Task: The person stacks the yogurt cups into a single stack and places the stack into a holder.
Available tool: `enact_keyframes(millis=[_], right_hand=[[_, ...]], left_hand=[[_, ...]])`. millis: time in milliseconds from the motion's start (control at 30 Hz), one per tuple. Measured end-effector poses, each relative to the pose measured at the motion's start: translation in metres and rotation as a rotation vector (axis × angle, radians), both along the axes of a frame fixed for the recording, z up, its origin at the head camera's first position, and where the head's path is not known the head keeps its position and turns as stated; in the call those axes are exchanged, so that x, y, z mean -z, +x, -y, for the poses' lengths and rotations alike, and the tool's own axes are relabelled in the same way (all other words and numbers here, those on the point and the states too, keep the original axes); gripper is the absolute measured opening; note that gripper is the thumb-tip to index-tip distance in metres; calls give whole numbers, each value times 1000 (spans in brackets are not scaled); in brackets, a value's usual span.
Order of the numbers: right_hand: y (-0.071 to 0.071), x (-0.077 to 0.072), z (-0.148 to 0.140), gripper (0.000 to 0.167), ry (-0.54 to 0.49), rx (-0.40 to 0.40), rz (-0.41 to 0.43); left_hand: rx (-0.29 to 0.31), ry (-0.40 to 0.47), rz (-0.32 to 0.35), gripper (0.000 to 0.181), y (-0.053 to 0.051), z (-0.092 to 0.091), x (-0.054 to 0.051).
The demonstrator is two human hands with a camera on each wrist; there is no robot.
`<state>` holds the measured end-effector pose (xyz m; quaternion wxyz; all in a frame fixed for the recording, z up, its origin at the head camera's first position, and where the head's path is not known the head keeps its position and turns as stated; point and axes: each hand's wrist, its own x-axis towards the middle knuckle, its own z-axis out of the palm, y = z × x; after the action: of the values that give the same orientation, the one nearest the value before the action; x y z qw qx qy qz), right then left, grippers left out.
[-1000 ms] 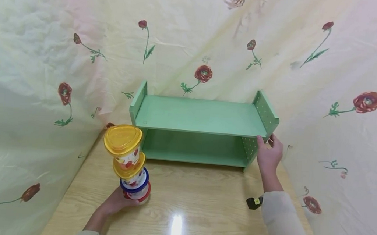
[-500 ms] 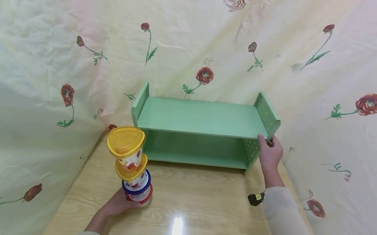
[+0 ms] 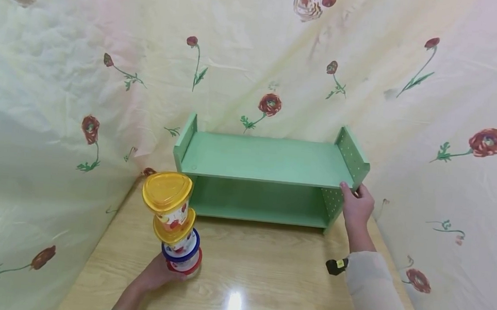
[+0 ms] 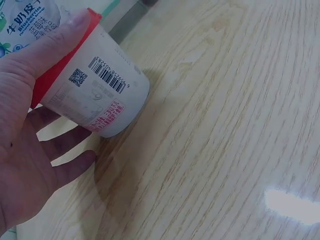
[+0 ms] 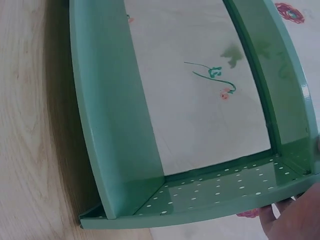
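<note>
My left hand [image 3: 157, 273] grips the lowest tub [image 4: 112, 85], a white one with a red lid, thumb along the lid's rim. Stacked above it are a tub with a blue lid [image 3: 181, 249] and two tubs with yellow lids [image 3: 167, 191]; the stack leans left in the head view. Whether the lowest tub touches the table is unclear. On the right, my right hand [image 3: 357, 208] holds the front right corner of a green two-tier shelf [image 3: 270, 159], thumb at the upper board's front edge and fingers behind the side panel [image 5: 220, 187].
The shelf stands at the back of a light wooden table [image 3: 265, 273], against a cream flowered cloth [image 3: 233, 66] that also hangs on both sides. Perforated side panels rise above its top board. A bright reflection lies on the table's front part.
The whole head view has shifted slightly down and right. Both hands keep their holds, and the stack and shelf stay in about the same place relative to each other.
</note>
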<state>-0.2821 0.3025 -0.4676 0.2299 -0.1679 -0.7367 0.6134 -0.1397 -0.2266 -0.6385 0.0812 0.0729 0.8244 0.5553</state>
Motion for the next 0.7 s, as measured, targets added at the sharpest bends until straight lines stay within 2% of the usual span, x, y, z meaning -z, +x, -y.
enact_keyframes(millis=[267, 500, 700], right_hand=[[0, -8, -3, 60, -56, -48, 59], [-3, -15, 0, 62, -97, -78, 69], [0, -14, -2, 61, -99, -64, 89]], left_hand=[[-51, -63, 15, 103, -1, -6, 0], [-84, -95, -15, 100, -5, -11, -3], [-70, -112, -2, 99, -2, -16, -1]])
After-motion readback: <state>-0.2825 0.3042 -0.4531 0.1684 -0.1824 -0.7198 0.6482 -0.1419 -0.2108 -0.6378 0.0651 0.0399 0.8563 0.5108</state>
